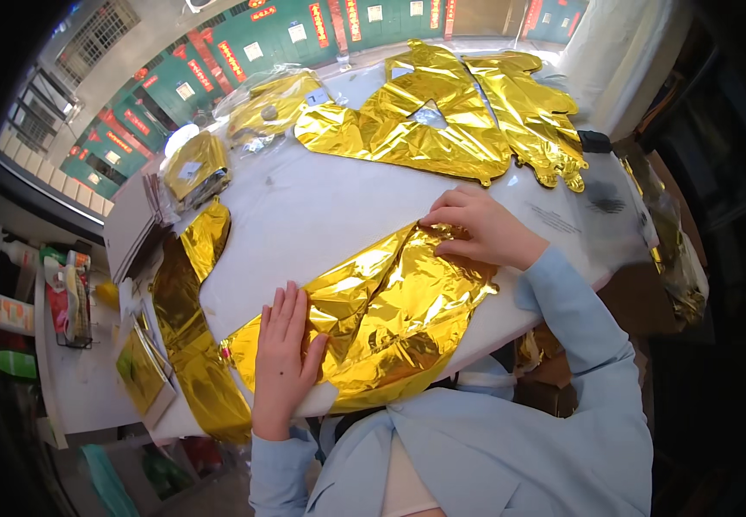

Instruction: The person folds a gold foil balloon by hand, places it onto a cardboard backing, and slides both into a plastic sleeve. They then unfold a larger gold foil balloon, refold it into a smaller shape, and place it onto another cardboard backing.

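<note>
Creased gold foil piece [416, 332] at the near edge of the white table [321, 211]. My left hand [283, 362] lies flat upon it, thumb spread; my right hand [483, 226] curls at its far edge, pinch indeterminable. Beyond: gold foil shape [364, 133].

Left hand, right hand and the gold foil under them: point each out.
Left hand [282, 364], head view: back of the hand.
Right hand [483, 226], head view: back of the hand.
Gold foil [403, 323], head view: crinkled middle.
</note>
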Demonstrator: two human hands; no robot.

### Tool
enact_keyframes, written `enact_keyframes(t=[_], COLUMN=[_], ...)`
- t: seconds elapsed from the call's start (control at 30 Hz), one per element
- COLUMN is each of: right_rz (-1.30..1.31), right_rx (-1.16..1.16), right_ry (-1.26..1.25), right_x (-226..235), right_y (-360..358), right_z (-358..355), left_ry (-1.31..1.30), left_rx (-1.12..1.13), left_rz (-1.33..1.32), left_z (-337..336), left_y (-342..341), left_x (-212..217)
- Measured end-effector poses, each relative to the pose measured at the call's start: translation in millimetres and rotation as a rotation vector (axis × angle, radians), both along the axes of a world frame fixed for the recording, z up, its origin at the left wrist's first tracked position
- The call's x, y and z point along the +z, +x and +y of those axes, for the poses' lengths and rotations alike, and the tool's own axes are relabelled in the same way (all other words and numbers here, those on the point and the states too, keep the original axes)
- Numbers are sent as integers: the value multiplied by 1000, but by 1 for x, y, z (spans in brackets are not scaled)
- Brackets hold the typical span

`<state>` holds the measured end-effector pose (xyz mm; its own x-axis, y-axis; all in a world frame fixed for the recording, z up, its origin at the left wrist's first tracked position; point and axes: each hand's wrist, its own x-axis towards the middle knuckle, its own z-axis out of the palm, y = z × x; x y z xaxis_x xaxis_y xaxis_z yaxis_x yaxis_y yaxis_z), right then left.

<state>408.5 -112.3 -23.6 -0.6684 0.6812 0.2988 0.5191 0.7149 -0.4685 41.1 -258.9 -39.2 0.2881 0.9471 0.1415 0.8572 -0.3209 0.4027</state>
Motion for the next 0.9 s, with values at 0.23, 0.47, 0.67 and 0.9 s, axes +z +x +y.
enact_keyframes(t=[0.23,0.47,0.67,0.9], right_rz=[19,25,-25,-99], right_rx=[-47,-68,-108,-28], right_ry=[-221,-256,-349,-273], right_x=[0,-6,3,-3], right_y=[1,5,-5,0], right_z=[10,20,23,29], left_ry=[38,25,22,-7], left_rx=[-5,-20,-11,-13], left_rz=[26,20,21,-22], left_z=[7,15,15,17], left_y=[-3,-3,-5,-3], left_x=[-4,-6,-7,-5])
